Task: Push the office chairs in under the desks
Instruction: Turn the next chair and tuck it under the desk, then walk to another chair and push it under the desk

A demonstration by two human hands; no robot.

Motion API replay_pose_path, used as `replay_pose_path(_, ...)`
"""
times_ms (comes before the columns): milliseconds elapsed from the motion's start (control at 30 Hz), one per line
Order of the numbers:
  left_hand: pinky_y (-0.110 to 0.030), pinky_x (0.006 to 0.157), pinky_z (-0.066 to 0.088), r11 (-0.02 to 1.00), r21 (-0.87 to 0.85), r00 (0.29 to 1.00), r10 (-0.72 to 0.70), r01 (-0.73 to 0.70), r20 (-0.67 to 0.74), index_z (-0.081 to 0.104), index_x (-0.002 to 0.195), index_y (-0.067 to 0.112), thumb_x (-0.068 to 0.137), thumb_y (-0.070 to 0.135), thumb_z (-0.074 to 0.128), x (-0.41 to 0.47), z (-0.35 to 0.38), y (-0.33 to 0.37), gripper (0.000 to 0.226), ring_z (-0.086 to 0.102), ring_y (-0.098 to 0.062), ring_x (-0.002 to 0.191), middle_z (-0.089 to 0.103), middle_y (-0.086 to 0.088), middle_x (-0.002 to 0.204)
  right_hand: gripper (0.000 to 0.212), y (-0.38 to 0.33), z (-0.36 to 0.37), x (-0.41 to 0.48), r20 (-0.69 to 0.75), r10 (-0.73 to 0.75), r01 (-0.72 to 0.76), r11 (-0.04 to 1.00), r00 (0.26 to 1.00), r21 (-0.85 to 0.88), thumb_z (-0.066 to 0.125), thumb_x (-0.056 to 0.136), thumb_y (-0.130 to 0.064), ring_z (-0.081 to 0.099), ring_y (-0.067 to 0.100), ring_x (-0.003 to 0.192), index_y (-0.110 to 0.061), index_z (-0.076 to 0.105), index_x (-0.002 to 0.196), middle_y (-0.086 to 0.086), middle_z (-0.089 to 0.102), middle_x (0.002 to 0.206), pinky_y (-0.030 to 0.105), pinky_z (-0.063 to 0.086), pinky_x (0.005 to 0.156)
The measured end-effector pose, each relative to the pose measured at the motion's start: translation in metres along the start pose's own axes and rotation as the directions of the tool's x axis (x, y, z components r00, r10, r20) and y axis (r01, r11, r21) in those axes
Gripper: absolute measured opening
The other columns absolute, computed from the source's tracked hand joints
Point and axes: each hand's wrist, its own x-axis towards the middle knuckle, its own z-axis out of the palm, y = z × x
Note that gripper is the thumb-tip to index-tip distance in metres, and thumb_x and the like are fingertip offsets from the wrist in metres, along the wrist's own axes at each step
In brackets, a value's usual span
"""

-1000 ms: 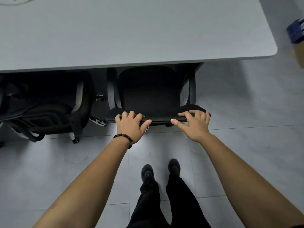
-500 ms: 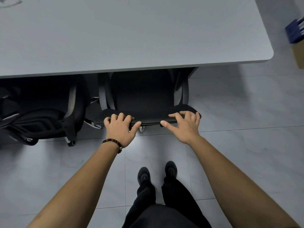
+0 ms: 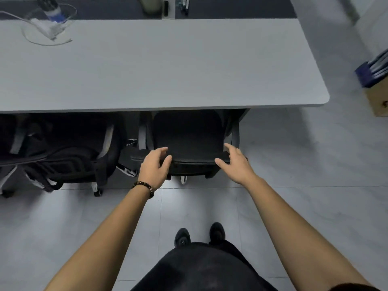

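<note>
Now | chair [image 3: 186, 139] backrest faces person | hands [image 3: 154, 168] spread, loose

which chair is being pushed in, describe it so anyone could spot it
Start at the long grey desk and go to its right end. The black chair tucked under there has both open hands at its backrest; the chair to its left has a bag draped over it.
</note>
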Motion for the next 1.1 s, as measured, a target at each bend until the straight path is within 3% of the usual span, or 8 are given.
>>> replay_pose_path(167,-0.026,0.094,0.044,0.952,-0.307,0.994,-0.027,-0.008,-0.109,0.056,0.127,0.024,0.094,0.027,0.058,-0.089,-0.026,0.026,0.033,0.056,-0.003,0.111,0.060,0.009,0.120,0.050,-0.011,-0.013,-0.085,-0.285,-0.058,0.147,0.942,0.957,0.302,0.049,0.099,-0.048,0.047,0.007,0.129,-0.029,0.043,0.145,-0.009,0.045,0.141,0.033,0.042,0.106)
replay_pose_path(300,-0.019,0.084,0.044,0.890,-0.452,0.989,-0.119,0.069,-0.083,0.057,0.122,0.027,0.094,0.022,0.058,-0.144,-0.025,0.013,0.029,0.058,-0.001,0.107,0.062,0.008,0.119,0.047,0.010,0.011,-0.159,-0.341,0.047,0.112,0.896,0.939,0.431,0.042,0.095,-0.062,0.051,-0.001,0.122,-0.040,0.049,0.136,-0.026,0.046,0.128,0.027,0.045,0.101)
replay_pose_path(500,-0.020,0.083,0.045,0.916,-0.398,0.993,-0.011,0.057,0.116,0.057,0.119,0.028,0.091,0.035,0.059,-0.148,0.006,0.017,0.029,0.059,-0.002,0.105,0.063,0.007,0.118,0.057,0.059,0.027,-0.223,-0.347,0.225,-0.047,0.890,0.911,0.453,0.048,0.089,-0.058,0.050,0.001,0.123,-0.041,0.040,0.143,-0.017,0.047,0.133,0.025,0.044,0.100)
replay_pose_path(633,-0.023,0.085,0.048,0.935,-0.346,0.968,0.157,-0.081,0.198,0.057,0.120,0.026,0.087,0.035,0.058,-0.112,0.035,0.076,0.035,0.059,-0.003,0.104,0.063,0.008,0.114,0.051,0.092,-0.022,-0.248,-0.507,0.330,-0.026,0.856,0.797,0.517,0.058,0.093,-0.041,0.049,-0.003,0.123,-0.044,0.041,0.141,-0.017,0.046,0.135,0.019,0.040,0.097)
replay_pose_path(733,-0.025,0.088,0.051,0.916,-0.349,0.924,0.292,-0.196,0.246,0.054,0.126,0.021,0.092,0.020,0.062,-0.082,0.067,0.139,0.035,0.061,-0.005,0.103,0.062,0.005,0.114,0.053,0.124,-0.060,-0.258,-0.616,0.397,0.037,0.821,0.680,0.570,0.064,0.092,-0.029,0.051,0.000,0.123,-0.040,0.043,0.140,-0.013,0.047,0.134,0.026,0.042,0.100)
replay_pose_path(867,-0.023,0.085,0.050,0.878,-0.342,0.862,0.432,-0.335,0.267,0.052,0.129,0.022,0.092,0.018,0.062,-0.054,0.131,0.227,0.039,0.061,-0.005,0.104,0.062,0.005,0.116,0.060,0.186,-0.096,-0.254,-0.682,0.445,0.081,0.801,0.581,0.593,0.064,0.088,-0.034,0.051,0.004,0.126,-0.031,0.042,0.144,-0.015,0.046,0.138,0.029,0.046,0.102)
replay_pose_path(933,-0.023,0.084,0.051,0.869,-0.345,0.846,0.455,-0.354,0.278,0.051,0.129,0.024,0.091,0.023,0.063,-0.050,0.169,0.263,0.040,0.061,-0.006,0.103,0.062,0.005,0.116,0.061,0.221,-0.115,-0.247,-0.675,0.468,0.085,0.783,0.571,0.616,0.063,0.087,-0.038,0.050,0.004,0.127,-0.032,0.042,0.143,-0.016,0.046,0.138,0.032,0.046,0.103)
replay_pose_path(1100,-0.025,0.087,0.050,0.879,-0.387,0.866,0.404,-0.278,0.294,0.051,0.127,0.026,0.083,0.031,0.062,-0.064,0.262,0.338,0.045,0.061,0.000,0.100,0.062,0.002,0.116,0.053,0.293,-0.192,-0.219,-0.634,0.440,0.066,0.788,0.636,0.613,0.062,0.091,-0.037,0.048,-0.002,0.125,-0.034,0.044,0.141,-0.020,0.044,0.134,0.036,0.046,0.105)
